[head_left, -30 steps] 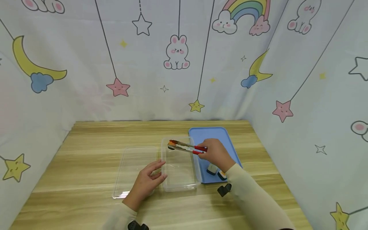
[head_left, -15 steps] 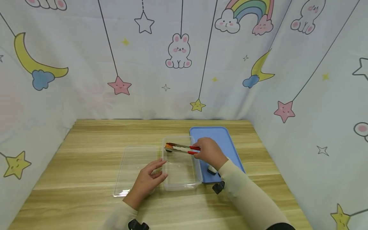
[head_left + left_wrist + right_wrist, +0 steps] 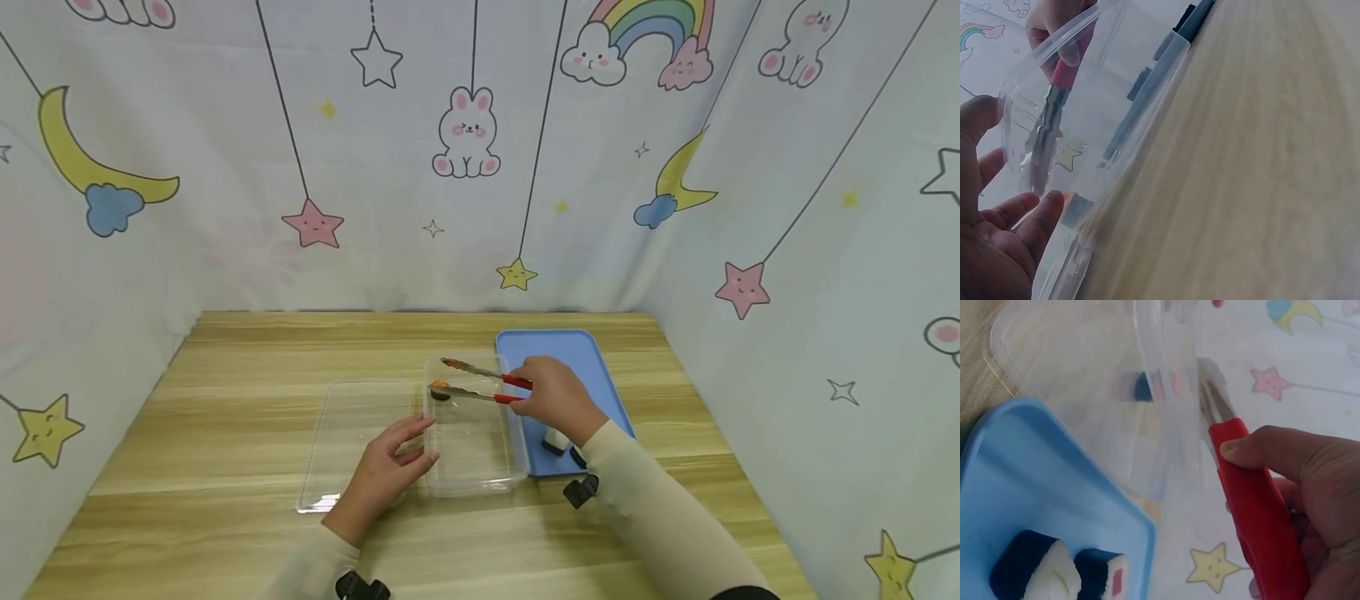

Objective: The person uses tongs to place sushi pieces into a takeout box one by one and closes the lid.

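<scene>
Tongs (image 3: 482,394) point left, long axis across the clear box (image 3: 477,486).

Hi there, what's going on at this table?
A person's right hand holds red-handled tongs, spread apart over a clear plastic container. An orange-topped sushi piece sits inside, near the far left corner. The left hand touches the container's left side. Two more sushi pieces lie on the blue tray to the right, and a clear lid lies to the left.
</scene>
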